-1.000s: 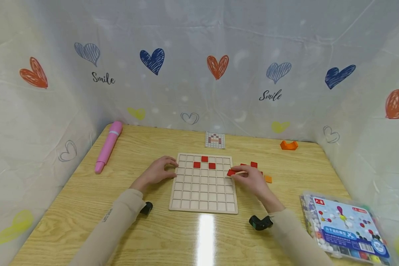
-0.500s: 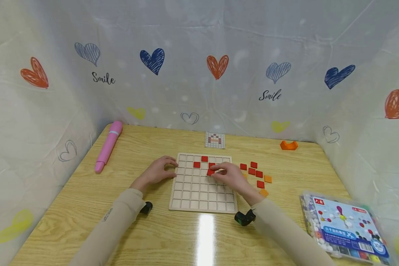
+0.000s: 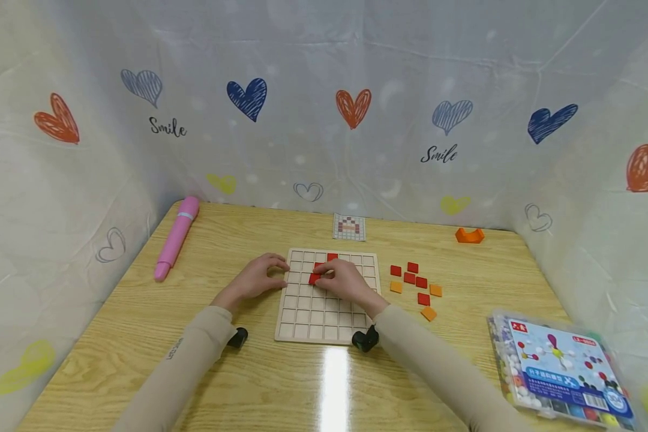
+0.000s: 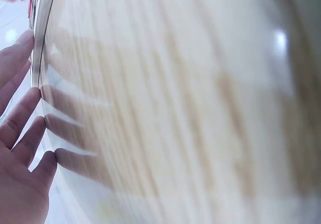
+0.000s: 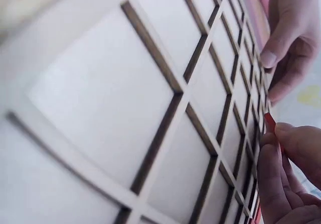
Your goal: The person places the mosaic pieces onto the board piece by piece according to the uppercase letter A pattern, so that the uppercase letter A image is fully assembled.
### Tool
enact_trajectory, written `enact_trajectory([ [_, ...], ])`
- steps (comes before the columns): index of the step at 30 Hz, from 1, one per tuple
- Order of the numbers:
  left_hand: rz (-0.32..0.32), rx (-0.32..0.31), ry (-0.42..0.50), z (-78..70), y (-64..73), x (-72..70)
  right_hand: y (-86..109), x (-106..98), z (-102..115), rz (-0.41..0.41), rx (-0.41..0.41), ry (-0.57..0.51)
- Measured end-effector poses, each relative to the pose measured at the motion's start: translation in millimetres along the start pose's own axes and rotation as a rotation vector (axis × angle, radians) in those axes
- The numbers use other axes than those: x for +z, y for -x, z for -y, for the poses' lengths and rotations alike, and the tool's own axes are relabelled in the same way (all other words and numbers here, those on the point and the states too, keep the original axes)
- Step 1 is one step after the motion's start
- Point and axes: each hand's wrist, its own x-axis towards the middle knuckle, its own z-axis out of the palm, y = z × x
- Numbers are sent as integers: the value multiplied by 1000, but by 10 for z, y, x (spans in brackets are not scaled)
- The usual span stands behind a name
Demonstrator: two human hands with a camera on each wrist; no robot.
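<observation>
A wooden grid board [image 3: 310,316] lies on the table in the head view. My right hand [image 3: 351,285] is over its upper part and pinches a red square tile [image 3: 314,279] between thumb and fingers. The right wrist view shows this red tile [image 5: 270,121] tilted, close over the grid. One red tile [image 3: 332,256] shows in the board's top row; another [image 3: 317,265] is partly covered by my right fingers. My left hand [image 3: 256,277] rests against the board's left edge, thumb and fingers spread; its fingertips [image 4: 35,93] touch the side in the left wrist view.
Loose red tiles [image 3: 408,278] and orange tiles [image 3: 435,291] lie right of the board. Behind it is a printed pattern card [image 3: 348,228]. A pink stick [image 3: 177,239] lies at the left, an orange plastic piece [image 3: 469,236] back right, and a clear parts box [image 3: 561,366] front right.
My right hand has carried the red tile leftward from the board's right edge, across the grid, to its upper left part. My left hand has stayed at the left edge.
</observation>
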Motion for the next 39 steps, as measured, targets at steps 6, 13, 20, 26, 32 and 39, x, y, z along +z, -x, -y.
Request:
enact_trajectory([
  [6, 4, -4, 8, -18, 11, -8, -131, 60, 21, 21, -63, 59],
  [13, -4, 7, 9, -21, 14, -15, -187, 87, 58, 44, -106, 112],
  [20, -4, 8, 18, -35, 14, -27, -212, 81, 88, 58, -140, 152],
  [26, -7, 12, 20, -45, 22, -27, -231, 91, 98, 47, -160, 184],
  [32, -7, 8, 27, -47, 19, -17, -249, 110, 98, 30, -163, 201],
  [39, -8, 23, 23, -45, 26, -26, -251, 116, 93, 13, -148, 198],
])
